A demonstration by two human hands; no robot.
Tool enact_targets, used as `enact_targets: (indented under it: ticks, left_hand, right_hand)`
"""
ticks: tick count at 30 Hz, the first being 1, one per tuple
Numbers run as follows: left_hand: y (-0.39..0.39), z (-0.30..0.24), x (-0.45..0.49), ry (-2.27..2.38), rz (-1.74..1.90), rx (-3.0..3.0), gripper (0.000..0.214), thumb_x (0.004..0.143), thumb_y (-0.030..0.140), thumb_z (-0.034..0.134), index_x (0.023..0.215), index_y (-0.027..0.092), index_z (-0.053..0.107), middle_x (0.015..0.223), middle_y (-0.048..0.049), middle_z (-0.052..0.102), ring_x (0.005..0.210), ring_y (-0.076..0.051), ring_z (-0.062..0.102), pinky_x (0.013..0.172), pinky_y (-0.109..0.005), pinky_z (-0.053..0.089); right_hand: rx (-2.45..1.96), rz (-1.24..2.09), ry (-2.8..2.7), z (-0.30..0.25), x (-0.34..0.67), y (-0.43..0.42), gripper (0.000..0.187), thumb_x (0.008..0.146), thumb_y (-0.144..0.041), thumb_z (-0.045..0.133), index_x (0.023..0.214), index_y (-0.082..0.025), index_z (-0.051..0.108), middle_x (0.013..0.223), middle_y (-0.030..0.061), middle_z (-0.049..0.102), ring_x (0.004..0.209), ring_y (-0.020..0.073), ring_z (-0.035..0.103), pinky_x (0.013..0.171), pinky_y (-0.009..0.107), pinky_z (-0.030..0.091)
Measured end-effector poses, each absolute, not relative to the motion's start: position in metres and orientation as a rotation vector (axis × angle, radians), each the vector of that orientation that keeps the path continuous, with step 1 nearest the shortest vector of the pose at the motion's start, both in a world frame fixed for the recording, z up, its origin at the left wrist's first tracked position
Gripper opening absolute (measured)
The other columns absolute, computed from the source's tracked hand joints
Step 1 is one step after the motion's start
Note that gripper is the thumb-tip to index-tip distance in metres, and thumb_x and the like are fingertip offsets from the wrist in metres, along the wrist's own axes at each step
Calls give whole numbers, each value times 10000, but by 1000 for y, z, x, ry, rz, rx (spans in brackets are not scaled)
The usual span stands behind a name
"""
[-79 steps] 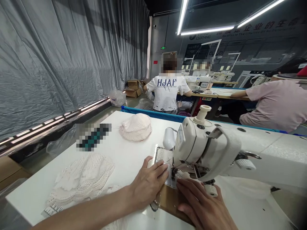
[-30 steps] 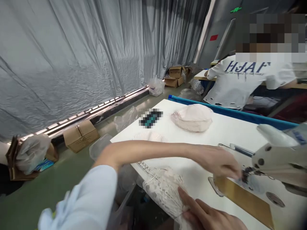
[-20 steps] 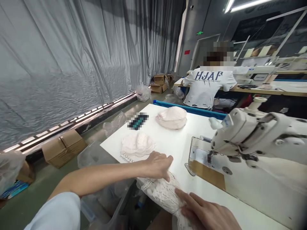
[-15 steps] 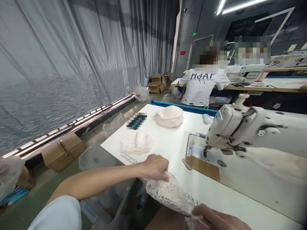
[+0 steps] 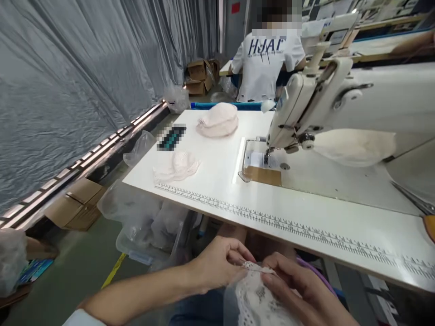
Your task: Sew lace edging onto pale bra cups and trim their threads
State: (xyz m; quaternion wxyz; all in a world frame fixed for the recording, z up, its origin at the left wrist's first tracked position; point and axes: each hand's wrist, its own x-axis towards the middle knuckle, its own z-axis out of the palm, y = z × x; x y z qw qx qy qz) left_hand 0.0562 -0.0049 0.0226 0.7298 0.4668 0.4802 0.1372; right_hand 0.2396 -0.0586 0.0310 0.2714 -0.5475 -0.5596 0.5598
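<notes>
Over my lap, in front of the table edge, my left hand (image 5: pixel 222 262) pinches the upper edge of a pale lace piece (image 5: pixel 254 294). My right hand (image 5: pixel 295 285) grips the same edge a short way to the right, thumb and fingers closed on it. The rest of the lace hangs down below both hands and runs out of the picture. On the white table (image 5: pixel 210 181) lie a pale pink lace piece (image 5: pixel 178 166) near the left edge and a smooth pink cup-shaped piece (image 5: pixel 219 120) farther back.
A sewing machine (image 5: pixel 306 104) stands on the right of the table. Along the front edge runs a printed ruler (image 5: pixel 265 217). Cardboard boxes (image 5: pixel 76 203) and plastic bags (image 5: pixel 136 203) sit at the left. A person in a white shirt (image 5: pixel 265 63) sits ahead.
Both hands have drawn the lace piece off the table edge and down over my lap, and have come close together on its edge. The view has tilted downward.
</notes>
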Motion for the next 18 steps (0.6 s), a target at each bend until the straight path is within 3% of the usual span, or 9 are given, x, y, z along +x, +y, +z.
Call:
enact_targets:
  ticks: [4,9,15,18]
  left_hand:
    - [-19,5,61,1071,288,1049,238,681,269,668,834,87,655,640,-26,598,535,-80,450,512,-190,321]
    - [-16,11,60,978,301,1198,341,789,261,595,1112,153,570,610,26,566,508,-64,395,509,-177,302]
    - [-4,39,53,822,344,1465,356,911,323,451,1233,176,496,849,-51,658,663,-110,540,586,-195,366]
    - [3,51,52,781,363,1512,458,860,364,549,1277,195,464,1014,-84,672,854,-182,624,669,-225,439]
  right_hand:
    - [-1526,1530,-1428,12,236,-73,324,862,-549,464,826,-231,508,593,-61,314,547,111,308,485,229,237]
    - [-1581,1505,-1477,4,239,-78,400,873,-539,451,1135,-237,440,556,-80,325,511,119,305,485,248,206]
    - [-1493,1577,-1498,14,245,-63,367,887,-524,437,1064,-220,542,594,-53,408,534,116,398,473,215,285]
    - [-1511,1388,-1479,24,243,-55,340,878,-507,462,1022,-229,592,639,-26,541,570,128,496,505,200,369]
